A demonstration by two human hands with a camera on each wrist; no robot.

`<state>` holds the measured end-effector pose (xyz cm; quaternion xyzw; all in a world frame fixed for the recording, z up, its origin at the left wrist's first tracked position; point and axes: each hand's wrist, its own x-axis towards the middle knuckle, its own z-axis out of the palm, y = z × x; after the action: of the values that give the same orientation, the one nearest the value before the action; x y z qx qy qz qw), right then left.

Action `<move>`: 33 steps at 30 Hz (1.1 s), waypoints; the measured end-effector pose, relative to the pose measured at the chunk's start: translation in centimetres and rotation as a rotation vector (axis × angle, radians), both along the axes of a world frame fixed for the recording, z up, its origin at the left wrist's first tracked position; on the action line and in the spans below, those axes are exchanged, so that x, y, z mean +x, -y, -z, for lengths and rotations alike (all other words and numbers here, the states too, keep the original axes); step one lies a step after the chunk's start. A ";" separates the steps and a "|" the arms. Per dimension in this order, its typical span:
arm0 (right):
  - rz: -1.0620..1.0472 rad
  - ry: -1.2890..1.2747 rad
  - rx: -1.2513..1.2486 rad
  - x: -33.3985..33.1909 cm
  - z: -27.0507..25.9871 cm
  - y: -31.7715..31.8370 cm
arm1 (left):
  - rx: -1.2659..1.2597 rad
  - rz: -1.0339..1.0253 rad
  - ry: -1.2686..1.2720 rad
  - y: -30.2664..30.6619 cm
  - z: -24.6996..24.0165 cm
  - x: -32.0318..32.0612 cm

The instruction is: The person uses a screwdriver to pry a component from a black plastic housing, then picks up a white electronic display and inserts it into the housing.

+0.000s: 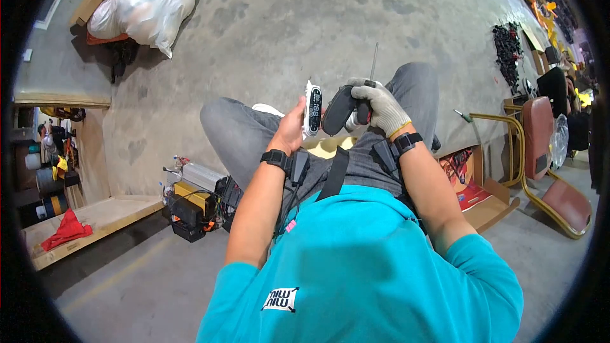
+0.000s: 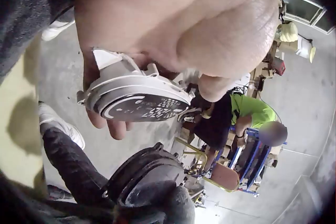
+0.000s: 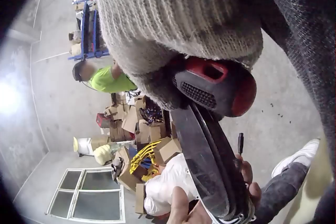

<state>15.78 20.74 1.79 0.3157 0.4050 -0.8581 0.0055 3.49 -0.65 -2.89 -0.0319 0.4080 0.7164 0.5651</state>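
The bare left hand [image 1: 291, 126] grips a white-cased display unit [image 1: 312, 111] with lit digits on its dark face; the left wrist view shows the fingers curled behind the white casing [image 2: 142, 85]. In a knitted glove, the right hand [image 1: 382, 107] holds a black oval housing [image 1: 338, 110] together with a red and black screwdriver [image 1: 364, 113], whose shaft points away from the body. The two parts are close side by side above the lap. In the right wrist view the screwdriver handle [image 3: 215, 86] lies against the black housing [image 3: 207, 155].
A white bag [image 1: 145, 13] and cartons lie at the upper left. Beside the left knee stands a metal and yellow device [image 1: 190, 197]. A brown chair [image 1: 537, 136] and an open carton [image 1: 486, 206] are at the right. Another person in a bright green shirt [image 2: 252, 111] stands farther off.
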 end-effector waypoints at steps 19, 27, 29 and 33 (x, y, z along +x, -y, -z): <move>-0.061 -0.045 0.026 0.2 -3.7 1.4 | -0.040 0.080 0.028 -0.4 -1.5 1.0; -0.131 -0.060 -0.001 0.3 -4.0 1.3 | 0.100 0.095 0.066 -0.7 -2.0 0.9; -0.127 -0.074 -0.017 0.3 -4.1 1.4 | 0.084 0.102 0.053 -0.6 -2.4 1.0; -0.110 -0.087 -0.011 0.3 -3.2 1.3 | 0.086 0.190 0.033 -0.4 -1.8 0.7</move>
<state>16.06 19.39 5.03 0.2557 0.4170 -0.8714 0.0366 4.15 -0.23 -1.06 0.0196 0.3685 0.6759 0.6379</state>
